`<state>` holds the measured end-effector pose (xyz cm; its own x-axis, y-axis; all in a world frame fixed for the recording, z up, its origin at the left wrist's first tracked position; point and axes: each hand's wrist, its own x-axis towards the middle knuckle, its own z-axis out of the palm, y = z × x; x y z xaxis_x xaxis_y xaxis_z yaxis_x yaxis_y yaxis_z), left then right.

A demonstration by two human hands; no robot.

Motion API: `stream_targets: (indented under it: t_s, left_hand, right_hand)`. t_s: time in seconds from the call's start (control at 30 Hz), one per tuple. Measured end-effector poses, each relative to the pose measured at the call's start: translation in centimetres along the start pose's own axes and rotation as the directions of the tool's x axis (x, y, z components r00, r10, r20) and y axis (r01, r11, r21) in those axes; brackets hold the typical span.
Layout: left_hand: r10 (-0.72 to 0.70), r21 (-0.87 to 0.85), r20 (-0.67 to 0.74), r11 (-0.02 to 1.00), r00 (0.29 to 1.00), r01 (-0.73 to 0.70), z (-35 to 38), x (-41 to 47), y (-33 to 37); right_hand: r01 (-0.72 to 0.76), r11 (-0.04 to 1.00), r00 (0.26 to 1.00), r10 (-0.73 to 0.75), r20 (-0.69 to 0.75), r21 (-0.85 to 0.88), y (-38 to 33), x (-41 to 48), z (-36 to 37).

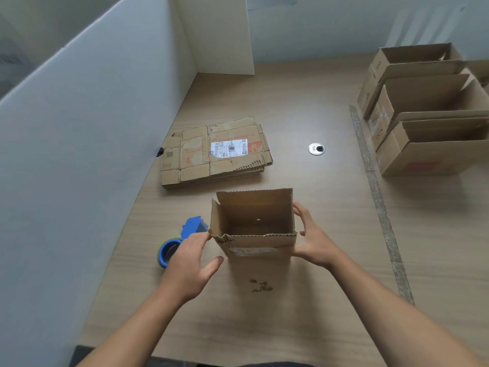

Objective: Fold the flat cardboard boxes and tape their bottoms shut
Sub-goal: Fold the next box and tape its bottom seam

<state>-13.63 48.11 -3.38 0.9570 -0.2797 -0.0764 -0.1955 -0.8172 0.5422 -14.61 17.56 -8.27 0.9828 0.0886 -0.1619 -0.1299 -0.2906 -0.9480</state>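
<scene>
Wood-grain table (304, 107), screened by white partition panels (92, 128) at left and rear, serves as the work surface. At its near centre stands one erected cardboard box (254, 245), open end up, resting on the table between both hands. Its floor appears closed from inside; whether the underside seam is taped cannot be seen.

The left hand (190, 263) touches the box's near left corner with straight fingertips, thumb spread away. The right hand (315, 239) lies flat against the right wall, fingers extended. Neither hand clamps anything.

A blue tape dispenser (194, 226) lies just left of the box, behind the left hand. Beyond it, a stack of flat cartons (211, 154) awaits folding. Three assembled boxes (428, 102) sit in a row at far right.

Assessment: task partly complete; this box is probably near finished, and the stack is outstanding.
</scene>
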Motion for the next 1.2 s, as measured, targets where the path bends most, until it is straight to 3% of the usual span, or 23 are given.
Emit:
stream_targets:
  t_s: [0.3,0.63,0.93,1.2]
  left_hand:
    - [0.065,0.044,-0.046,0.997,0.997,-0.063,-1.9,-0.3,1.8]
    - [0.321,0.111,-0.048,0.943,0.946,-0.314,-2.3,0.2,6.1]
    - [0.601,0.434,-0.011,0.723,0.799,-0.538,-1.9,-0.6,11.3]
    - [0.634,0.504,0.120,0.624,0.764,-0.598,1.7,0.0,19.2]
  right_hand:
    - [0.087,0.981,0.935,-0.021,-0.355,0.173,-3.0,-0.8,0.2]
    - [0.203,0.938,0.810,0.001,-0.587,0.281,-5.5,-4.5,-1.9]
    - [0.253,0.895,0.691,0.099,-0.716,0.368,-5.3,-12.5,-4.7]
    - [0.229,0.909,0.601,0.149,-0.786,0.348,-3.0,-19.4,-11.2]
